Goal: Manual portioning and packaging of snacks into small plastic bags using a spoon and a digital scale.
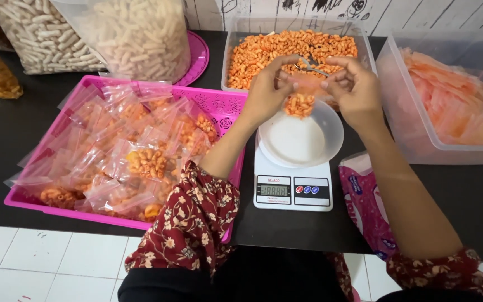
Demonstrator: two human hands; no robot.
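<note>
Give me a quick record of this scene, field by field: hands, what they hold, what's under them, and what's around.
left hand: pinching one top edge of small clear bag
right hand: pinching the other edge
bag contents: orange curled snacks
below the bag: white bowl on kitchen scale
left side: pink tray of filled bags
behind: clear tub of orange snacks
right side: tub of pale orange crackers

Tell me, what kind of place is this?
Probably a small home snack-packing spot. A white digital kitchen scale sits on the black table, a pink plastic basket holds filled little clear bags, and both hands pinch a small clear bag of orange snacks above the scale.
</note>
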